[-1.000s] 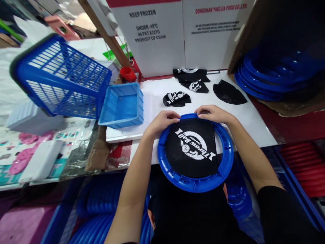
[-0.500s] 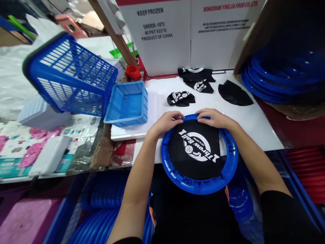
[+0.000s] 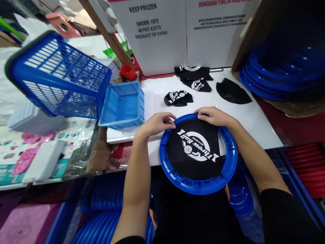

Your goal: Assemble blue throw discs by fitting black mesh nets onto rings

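A blue plastic ring [image 3: 198,189] lies over the table's front edge and my lap. Black mesh fabric [image 3: 177,149] printed "Throw Ball" covers most of its opening; its straight right edge leaves a gap inside the ring. On the upper left rim my left hand [image 3: 159,122] has its fingers bent, thumb and fingertips at the edge. My right hand [image 3: 215,117] pinches the top rim and the mesh's upper edge. Beyond them are a crumpled printed mesh piece [image 3: 179,98], folded printed pieces [image 3: 196,84] and a plain black mesh piece [image 3: 232,90].
A light blue tray [image 3: 122,108] and a tilted blue basket [image 3: 63,78] stand to the left, near a red cup [image 3: 128,72]. Stacked blue rings [image 3: 276,78] sit in a carton at right. A white carton [image 3: 162,40] closes off the back.
My left hand has shifted slightly left along the rim, its fingers more spread. My right hand stays at the top rim. The view has turned a little.
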Action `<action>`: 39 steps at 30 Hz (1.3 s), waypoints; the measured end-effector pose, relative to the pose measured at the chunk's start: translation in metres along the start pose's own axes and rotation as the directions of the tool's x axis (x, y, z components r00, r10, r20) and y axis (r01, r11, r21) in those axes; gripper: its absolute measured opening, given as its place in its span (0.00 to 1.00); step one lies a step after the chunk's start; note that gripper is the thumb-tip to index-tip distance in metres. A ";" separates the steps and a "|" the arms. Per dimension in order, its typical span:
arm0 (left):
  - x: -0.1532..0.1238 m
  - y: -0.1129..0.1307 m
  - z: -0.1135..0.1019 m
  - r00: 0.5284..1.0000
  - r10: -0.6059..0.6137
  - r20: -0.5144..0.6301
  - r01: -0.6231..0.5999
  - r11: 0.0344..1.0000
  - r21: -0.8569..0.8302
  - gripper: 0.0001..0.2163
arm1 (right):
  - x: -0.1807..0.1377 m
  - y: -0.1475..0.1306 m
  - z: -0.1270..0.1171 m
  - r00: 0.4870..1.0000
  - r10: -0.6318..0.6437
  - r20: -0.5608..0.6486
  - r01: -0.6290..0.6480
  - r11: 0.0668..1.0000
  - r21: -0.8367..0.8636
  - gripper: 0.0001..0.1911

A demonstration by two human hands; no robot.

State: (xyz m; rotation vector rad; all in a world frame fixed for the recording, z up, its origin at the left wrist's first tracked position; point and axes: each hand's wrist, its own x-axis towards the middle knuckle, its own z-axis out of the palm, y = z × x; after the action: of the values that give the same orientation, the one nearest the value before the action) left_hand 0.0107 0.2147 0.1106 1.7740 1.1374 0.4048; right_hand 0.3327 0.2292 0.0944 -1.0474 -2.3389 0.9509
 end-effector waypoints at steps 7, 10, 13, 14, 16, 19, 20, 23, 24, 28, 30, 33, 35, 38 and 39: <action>0.003 0.002 0.005 0.998 0.051 -0.029 -0.049 0.998 0.048 0.10 | 0.000 0.003 -0.003 1.000 0.028 0.007 -0.028 0.999 0.027 0.17; 0.003 0.004 0.006 0.998 0.062 -0.001 -0.061 0.992 0.110 0.10 | 0.001 0.009 -0.002 1.000 0.024 0.000 -0.024 0.998 0.054 0.18; 0.003 0.004 0.006 0.998 0.053 0.019 -0.055 0.992 0.114 0.12 | 0.001 0.012 -0.001 1.000 0.024 -0.004 -0.024 0.996 0.084 0.18; 0.004 0.004 0.006 0.998 0.053 0.022 -0.055 0.993 0.105 0.12 | 0.001 0.013 -0.001 1.000 0.025 0.000 -0.025 0.996 0.091 0.18; 0.005 0.002 0.005 0.998 0.057 0.022 -0.059 0.995 0.080 0.11 | 0.001 0.012 -0.001 1.000 0.024 0.005 -0.025 0.995 0.098 0.18; 0.006 0.000 0.005 0.998 0.056 0.010 -0.056 0.997 0.047 0.09 | 0.001 0.011 -0.002 0.999 0.038 0.002 -0.038 0.992 0.120 0.18; 0.006 -0.001 0.005 0.999 0.053 0.005 -0.053 0.998 0.039 0.09 | 0.001 0.011 -0.002 0.999 0.049 0.003 -0.049 0.990 0.134 0.18; 0.007 -0.001 0.006 0.999 0.035 -0.005 -0.035 0.999 0.025 0.09 | 0.001 0.010 -0.004 0.997 0.074 0.004 -0.074 0.984 0.164 0.18; 0.007 -0.001 0.007 1.000 0.029 -0.006 -0.029 0.999 0.023 0.09 | 0.001 0.010 -0.004 0.997 0.078 0.006 -0.078 0.983 0.166 0.18; 0.009 -0.002 0.009 1.000 0.006 -0.021 -0.005 1.000 0.029 0.08 | 0.002 0.011 -0.008 0.996 0.078 0.036 -0.083 0.984 0.161 0.17; 0.010 -0.002 0.011 1.000 0.003 -0.028 -0.002 0.999 0.041 0.08 | 0.002 0.012 -0.008 0.997 0.070 0.042 -0.076 0.985 0.153 0.17; 0.012 -0.002 0.014 0.999 0.007 -0.032 -0.005 0.998 0.068 0.08 | 0.003 0.014 -0.007 0.998 0.053 0.027 -0.056 0.990 0.132 0.17; 0.012 -0.001 0.016 0.999 0.010 -0.037 -0.006 0.995 0.101 0.09 | 0.004 0.016 -0.004 0.999 0.048 0.017 -0.050 0.991 0.122 0.16; 0.011 -0.001 0.016 0.999 0.019 -0.044 -0.012 0.988 0.156 0.09 | 0.004 0.017 -0.001 0.999 0.033 -0.015 -0.032 0.993 0.112 0.15; 0.011 0.000 0.015 0.999 0.023 -0.043 -0.016 0.986 0.168 0.10 | 0.004 0.018 0.001 0.999 0.029 -0.032 -0.026 0.994 0.103 0.15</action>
State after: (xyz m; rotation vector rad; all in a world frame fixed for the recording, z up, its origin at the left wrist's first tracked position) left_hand 0.0262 0.2155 0.1008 1.9317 1.2168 0.3716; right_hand 0.3383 0.2410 0.0815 -1.0489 -2.2292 1.0442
